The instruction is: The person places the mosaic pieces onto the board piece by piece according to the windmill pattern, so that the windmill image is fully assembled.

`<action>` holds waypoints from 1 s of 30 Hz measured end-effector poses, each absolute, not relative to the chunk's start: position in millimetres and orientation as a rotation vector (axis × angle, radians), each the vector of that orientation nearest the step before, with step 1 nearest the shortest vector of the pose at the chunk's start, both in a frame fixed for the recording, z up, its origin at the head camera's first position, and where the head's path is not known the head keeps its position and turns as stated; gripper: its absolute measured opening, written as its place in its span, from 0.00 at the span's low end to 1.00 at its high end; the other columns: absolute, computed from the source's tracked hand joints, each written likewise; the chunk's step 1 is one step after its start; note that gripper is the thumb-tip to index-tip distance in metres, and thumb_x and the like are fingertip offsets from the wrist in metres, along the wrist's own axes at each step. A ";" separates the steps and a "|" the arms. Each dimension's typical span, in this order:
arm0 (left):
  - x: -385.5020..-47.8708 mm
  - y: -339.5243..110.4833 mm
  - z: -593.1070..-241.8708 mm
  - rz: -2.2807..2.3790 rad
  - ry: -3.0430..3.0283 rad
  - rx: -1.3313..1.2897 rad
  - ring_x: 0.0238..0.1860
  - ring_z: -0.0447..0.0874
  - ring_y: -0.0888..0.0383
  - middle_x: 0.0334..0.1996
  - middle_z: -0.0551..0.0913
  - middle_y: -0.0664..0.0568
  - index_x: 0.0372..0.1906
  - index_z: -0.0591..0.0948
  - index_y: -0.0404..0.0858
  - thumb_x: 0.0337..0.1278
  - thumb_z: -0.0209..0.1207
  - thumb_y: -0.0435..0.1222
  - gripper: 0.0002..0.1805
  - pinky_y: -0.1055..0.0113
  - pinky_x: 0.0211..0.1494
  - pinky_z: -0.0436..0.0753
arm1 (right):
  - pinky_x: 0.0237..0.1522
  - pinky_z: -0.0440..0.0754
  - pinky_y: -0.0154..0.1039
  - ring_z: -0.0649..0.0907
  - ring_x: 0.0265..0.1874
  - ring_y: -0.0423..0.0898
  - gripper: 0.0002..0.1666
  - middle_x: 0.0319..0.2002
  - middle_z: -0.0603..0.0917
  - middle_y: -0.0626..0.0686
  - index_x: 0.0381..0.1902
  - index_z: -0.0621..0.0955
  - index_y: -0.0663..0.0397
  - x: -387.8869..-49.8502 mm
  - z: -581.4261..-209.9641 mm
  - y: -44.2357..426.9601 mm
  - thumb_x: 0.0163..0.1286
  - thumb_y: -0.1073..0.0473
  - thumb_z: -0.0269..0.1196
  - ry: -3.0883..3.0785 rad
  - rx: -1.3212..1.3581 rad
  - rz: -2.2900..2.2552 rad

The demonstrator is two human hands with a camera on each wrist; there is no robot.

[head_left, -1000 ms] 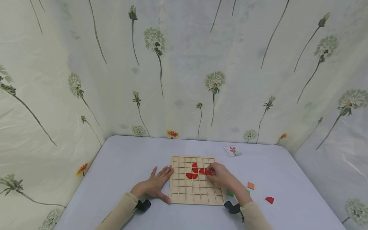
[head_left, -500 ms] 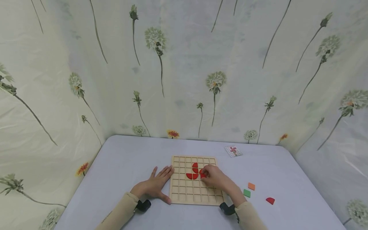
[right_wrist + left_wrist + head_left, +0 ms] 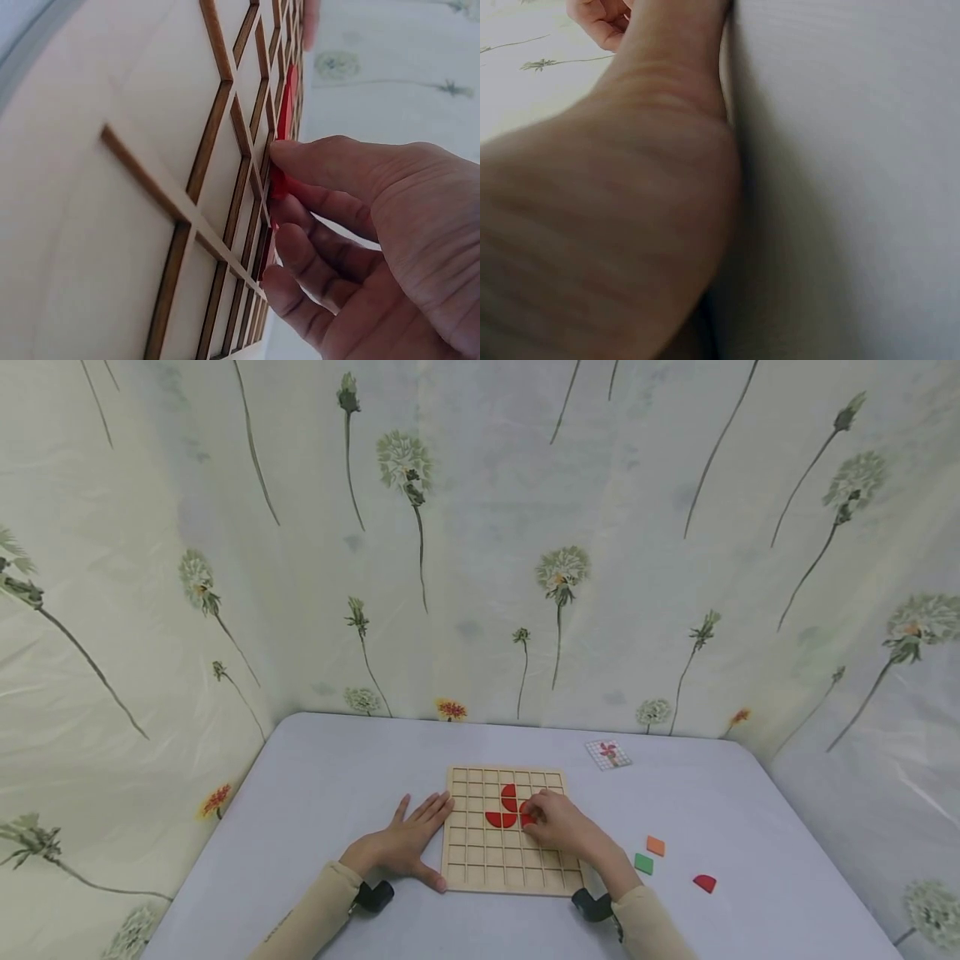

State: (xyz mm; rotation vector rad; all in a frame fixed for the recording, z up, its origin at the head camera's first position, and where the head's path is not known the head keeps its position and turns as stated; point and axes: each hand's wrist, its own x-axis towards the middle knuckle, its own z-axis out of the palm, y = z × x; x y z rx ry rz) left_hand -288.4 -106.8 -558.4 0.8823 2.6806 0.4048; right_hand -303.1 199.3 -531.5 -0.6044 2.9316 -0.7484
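Observation:
A wooden grid board (image 3: 517, 878) lies on the table with several red quarter-circle pieces (image 3: 492, 819) set in its middle cells. My right hand (image 3: 564, 825) is over the board's right half, with thumb and forefinger pinching a red quarter-circle piece (image 3: 278, 182) down at the cells; the fingers cover part of it in the head view. My left hand (image 3: 401, 845) lies flat with fingers spread, fingertips on the board's left edge and thumb against its lower left corner. In the left wrist view, the base of that hand fills much of the picture.
Right of the board lie an orange square tile (image 3: 656, 846), a green square tile (image 3: 644, 863) and a loose red quarter-circle piece (image 3: 705, 883). Behind them, a small card (image 3: 608, 754) shows a red flower pattern on a grid. A floral curtain (image 3: 480, 568) surrounds the table.
My right hand has moved left across the board with the red piece, then stayed nearly still over the last half second. The left hand has kept its place.

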 end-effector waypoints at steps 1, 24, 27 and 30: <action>-288.3 -106.8 -558.3 0.410 2.679 0.881 0.82 0.33 0.48 0.81 0.36 0.49 0.80 0.40 0.42 0.36 0.66 0.70 0.73 0.36 0.78 0.32 | 0.33 0.78 0.32 0.75 0.31 0.39 0.08 0.32 0.80 0.45 0.38 0.84 0.54 -303.2 -531.5 199.5 0.59 0.62 0.70 2.928 -0.608 -0.755; -289.1 -106.5 -559.4 0.405 2.685 0.885 0.82 0.33 0.48 0.81 0.37 0.49 0.80 0.40 0.41 0.36 0.65 0.71 0.72 0.36 0.78 0.32 | 0.36 0.82 0.34 0.79 0.32 0.38 0.07 0.34 0.83 0.46 0.37 0.84 0.55 -304.6 -532.3 199.8 0.61 0.64 0.70 2.891 -0.590 -0.806; -288.8 -106.6 -558.7 0.408 2.683 0.886 0.82 0.33 0.48 0.81 0.37 0.48 0.80 0.40 0.41 0.36 0.65 0.70 0.72 0.36 0.78 0.32 | 0.35 0.81 0.33 0.79 0.32 0.38 0.07 0.34 0.83 0.46 0.37 0.84 0.55 -304.0 -532.1 200.0 0.61 0.64 0.70 2.889 -0.603 -0.804; -288.6 -106.6 -557.6 0.415 2.680 0.887 0.82 0.33 0.48 0.81 0.37 0.48 0.80 0.40 0.41 0.36 0.66 0.70 0.72 0.36 0.77 0.32 | 0.35 0.81 0.33 0.78 0.32 0.38 0.07 0.34 0.83 0.46 0.37 0.83 0.55 -304.0 -531.6 199.7 0.61 0.64 0.70 2.889 -0.597 -0.808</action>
